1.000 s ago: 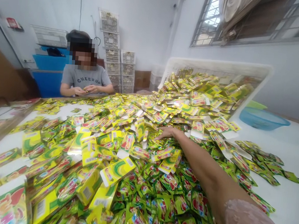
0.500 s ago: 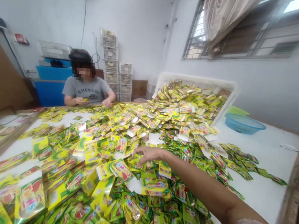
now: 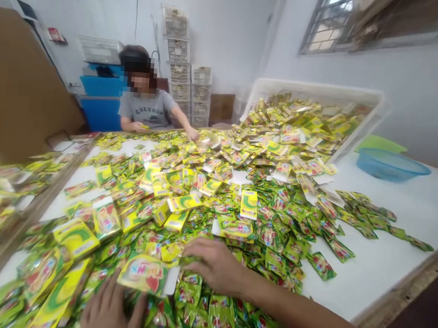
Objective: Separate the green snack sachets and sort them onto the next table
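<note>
At the lower left, my left hand [image 3: 111,304] is closed at the left end of a small yellow-and-green carton [image 3: 144,273] printed with red fruit. Its white flap stands open on the right side. Just right of that flap, my right hand [image 3: 216,265] pinches a small green sachet [image 3: 187,259], partly hidden by the fingers. Under and around both hands lies a thick heap of green sachets [image 3: 225,318]. A yellow carton [image 3: 248,205] and another with an open flap [image 3: 236,229] rest on the heap beyond my right hand.
A white plastic crate [image 3: 379,103] lies tipped, cartons spilling from it onto the white table [image 3: 345,295]. A blue basin [image 3: 391,165] stands at the back right. Across the table a co-worker [image 3: 147,110] reaches into the cartons. Stacked white baskets [image 3: 180,75] stand behind.
My view has tilted down. My left hand has come into view, and the fruit-printed carton has moved toward me. My right hand has drawn back from the heap. The co-worker's arm has stretched out.
</note>
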A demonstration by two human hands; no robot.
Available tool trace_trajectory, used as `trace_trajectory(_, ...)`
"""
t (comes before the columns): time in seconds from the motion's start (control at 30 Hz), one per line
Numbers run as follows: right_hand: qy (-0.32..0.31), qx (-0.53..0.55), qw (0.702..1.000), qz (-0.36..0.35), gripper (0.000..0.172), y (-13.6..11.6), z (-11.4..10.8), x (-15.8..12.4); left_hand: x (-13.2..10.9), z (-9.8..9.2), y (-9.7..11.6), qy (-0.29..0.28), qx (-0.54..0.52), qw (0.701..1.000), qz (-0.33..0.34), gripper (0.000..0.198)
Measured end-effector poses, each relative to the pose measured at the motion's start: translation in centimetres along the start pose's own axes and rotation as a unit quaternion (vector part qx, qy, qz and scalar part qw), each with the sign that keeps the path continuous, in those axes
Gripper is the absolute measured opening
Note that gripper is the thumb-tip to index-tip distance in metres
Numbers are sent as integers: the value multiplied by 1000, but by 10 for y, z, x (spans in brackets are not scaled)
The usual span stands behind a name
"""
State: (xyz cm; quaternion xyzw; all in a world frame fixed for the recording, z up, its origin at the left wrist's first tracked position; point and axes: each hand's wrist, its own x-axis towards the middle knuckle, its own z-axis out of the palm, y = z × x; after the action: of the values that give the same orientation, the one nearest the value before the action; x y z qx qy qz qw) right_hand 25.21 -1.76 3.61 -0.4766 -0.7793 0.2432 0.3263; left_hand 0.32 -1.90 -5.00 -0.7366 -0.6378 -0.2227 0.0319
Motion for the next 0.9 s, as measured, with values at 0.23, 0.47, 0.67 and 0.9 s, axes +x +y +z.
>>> trace_trajectory(0.23,149,93,952,252,30,21,-12,-33,8,-35,16,-42,-266,954,-128,65)
trace_trajectory(0.47,150,40,942,297,40,33,-18,-60,42,-75,30,-151,-262,942,-143,58)
trace_trajectory(0.67,161,-54,947,272,40,24,-23,-72,41,-81,47,-209,-32,973,95,50)
trace_trajectory(0.9,261,57,912,312,40,20,-33,-90,13,-79,48,-221,-103,966,85,19)
